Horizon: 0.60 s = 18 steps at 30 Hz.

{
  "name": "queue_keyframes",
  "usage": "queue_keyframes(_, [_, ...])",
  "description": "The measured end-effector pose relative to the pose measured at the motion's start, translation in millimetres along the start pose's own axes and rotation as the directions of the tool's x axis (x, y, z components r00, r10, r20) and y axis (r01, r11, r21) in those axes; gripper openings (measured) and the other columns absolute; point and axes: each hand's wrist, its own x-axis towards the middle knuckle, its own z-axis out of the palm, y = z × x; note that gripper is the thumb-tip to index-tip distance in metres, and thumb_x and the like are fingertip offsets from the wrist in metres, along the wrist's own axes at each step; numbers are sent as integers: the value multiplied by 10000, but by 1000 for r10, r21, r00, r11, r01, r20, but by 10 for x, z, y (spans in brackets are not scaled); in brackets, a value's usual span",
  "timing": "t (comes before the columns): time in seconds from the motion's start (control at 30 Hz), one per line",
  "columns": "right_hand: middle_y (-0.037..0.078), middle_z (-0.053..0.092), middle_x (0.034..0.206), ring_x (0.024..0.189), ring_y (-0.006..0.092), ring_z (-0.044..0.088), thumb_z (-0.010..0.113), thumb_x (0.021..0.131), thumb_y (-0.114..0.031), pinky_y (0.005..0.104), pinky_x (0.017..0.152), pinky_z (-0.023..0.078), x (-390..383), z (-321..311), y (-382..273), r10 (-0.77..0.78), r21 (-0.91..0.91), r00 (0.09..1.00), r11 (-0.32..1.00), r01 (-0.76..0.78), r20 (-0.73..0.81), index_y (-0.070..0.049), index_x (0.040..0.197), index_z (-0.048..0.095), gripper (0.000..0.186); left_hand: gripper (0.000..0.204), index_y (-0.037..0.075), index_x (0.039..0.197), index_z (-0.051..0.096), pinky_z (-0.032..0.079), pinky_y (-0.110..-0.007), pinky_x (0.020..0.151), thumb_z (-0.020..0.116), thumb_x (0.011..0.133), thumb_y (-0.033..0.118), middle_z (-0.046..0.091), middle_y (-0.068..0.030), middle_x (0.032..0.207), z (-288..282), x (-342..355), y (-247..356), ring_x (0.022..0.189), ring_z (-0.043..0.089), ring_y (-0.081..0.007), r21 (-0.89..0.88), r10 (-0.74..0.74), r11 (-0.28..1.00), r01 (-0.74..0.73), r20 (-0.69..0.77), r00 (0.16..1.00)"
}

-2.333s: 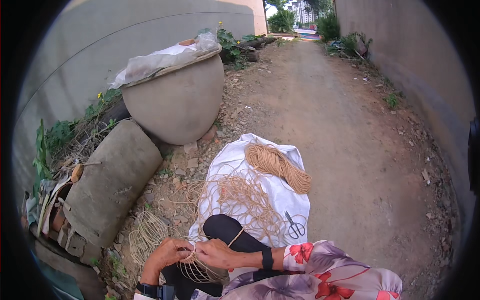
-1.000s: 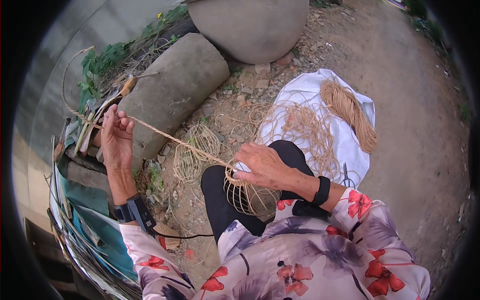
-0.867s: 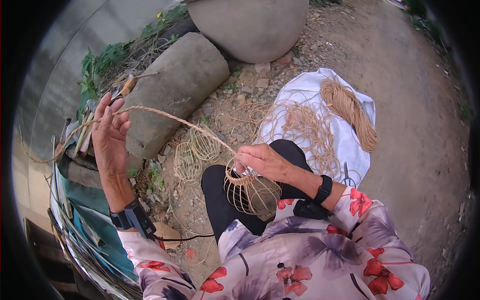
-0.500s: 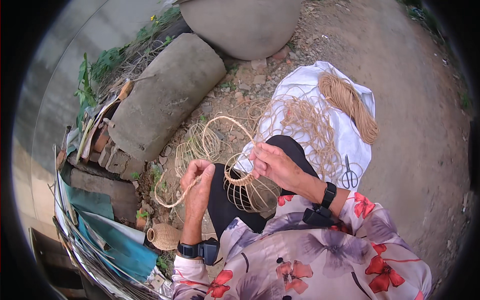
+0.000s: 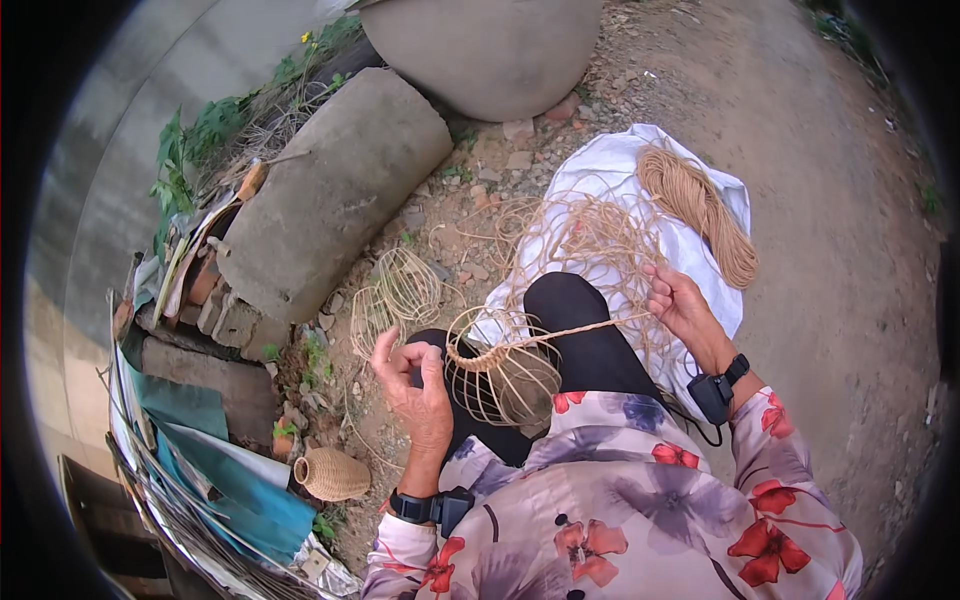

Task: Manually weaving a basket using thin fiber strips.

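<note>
A small open-ribbed basket frame (image 5: pixel 480 362) of thin pale strips rests on my lap, and cord is wrapped around part of its neck. From that wrapping a tan twisted cord (image 5: pixel 590 328) runs straight and taut to the right. Its far end is pinched in the fingers of my right hand (image 5: pixel 684 308), raised over the right knee's outer side. My left hand (image 5: pixel 412 388) is held up just left of the frame, fingers apart and nothing in them.
A white sack (image 5: pixel 695 325) lies ahead to the right, bearing loose tangled cord (image 5: pixel 605 235), a tan cord hank (image 5: pixel 697 215) and, earlier visible, scissors. Two ribbed frames (image 5: pixel 410 285) and a woven vase-shaped basket (image 5: pixel 332 473) lie left. A concrete cylinder (image 5: pixel 335 190) lies beyond.
My right hand has swung right and pulled the cord's loop out straight. My left hand has let go of the cord and opened. The basket frame stays on my lap.
</note>
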Motion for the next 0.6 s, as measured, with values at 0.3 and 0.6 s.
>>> queue_keyframes(0.3, [-49, 414, 630, 474, 42, 298, 506, 999, -203, 223, 437, 273, -370, 178, -472, -400, -334, 916, 863, 378, 3, -35, 1029, 597, 193, 225, 22, 1055, 643, 485, -278, 602, 699, 842, 70, 638, -71, 788, 110, 117, 342, 663, 600, -133, 299, 55, 938, -176, 374, 926])
queue_keyframes(0.6, [120, 671, 849, 698, 249, 644, 573, 960, -170, 311, 639, 482, -872, 1270, 138, 67, -655, 671, 309, 690, 738, -31, 1034, 671, 184, 300, -12, 1039, 640, 425, -204, 564, 591, 982, 279, 530, 15, 700, 144, 145, 467, 603, 499, -64, -263, -329, 732, 628, 671, 664])
